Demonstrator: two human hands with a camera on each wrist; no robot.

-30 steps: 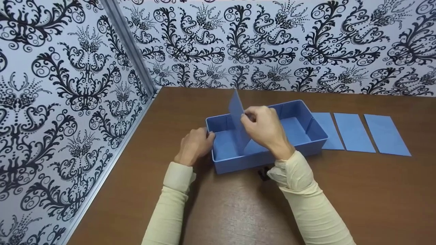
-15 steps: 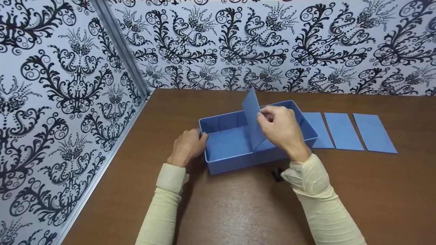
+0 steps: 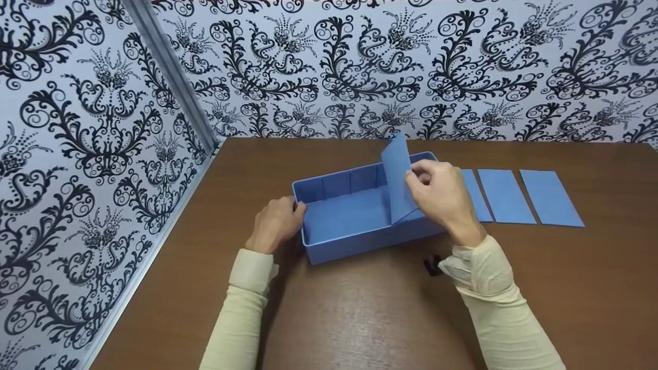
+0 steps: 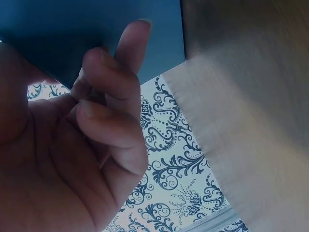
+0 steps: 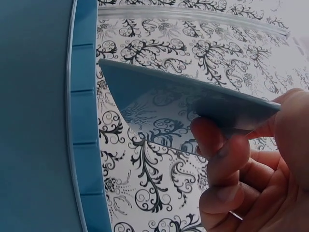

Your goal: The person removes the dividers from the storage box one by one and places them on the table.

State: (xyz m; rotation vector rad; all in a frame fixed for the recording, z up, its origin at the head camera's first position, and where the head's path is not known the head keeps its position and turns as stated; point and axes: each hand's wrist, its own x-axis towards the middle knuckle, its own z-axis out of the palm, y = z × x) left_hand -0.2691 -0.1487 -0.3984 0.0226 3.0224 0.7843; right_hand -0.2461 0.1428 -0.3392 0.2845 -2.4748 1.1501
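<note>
In the head view a blue rectangular box (image 3: 349,245) with slotted inner walls lies slightly turned on the table. At its left end my left hand (image 3: 276,223) grips the wall, thumb at the rim and fingers outside. The left wrist view has those curled fingers (image 4: 113,96) against the box's outside. Toward the box's right part, a thin blue divider panel (image 3: 397,177) stands upright and leaning, its lower edge inside the box. Thumb and fingers of my right hand (image 3: 444,198) pinch its near right edge. The right wrist view shows this glossy panel (image 5: 154,96) beside the slotted wall (image 5: 84,116).
Three flat blue panels, the left one (image 3: 475,198) partly behind my right hand, the middle one (image 3: 507,196) and the right one (image 3: 552,198), lie right of the box on the brown table (image 3: 349,318). Patterned walls (image 3: 303,61) border the table at the back and left.
My right hand has moved the divider panel rightward along the box, from near the left part toward the right. My left hand has stayed at the box's left end. The head view has shifted slightly.
</note>
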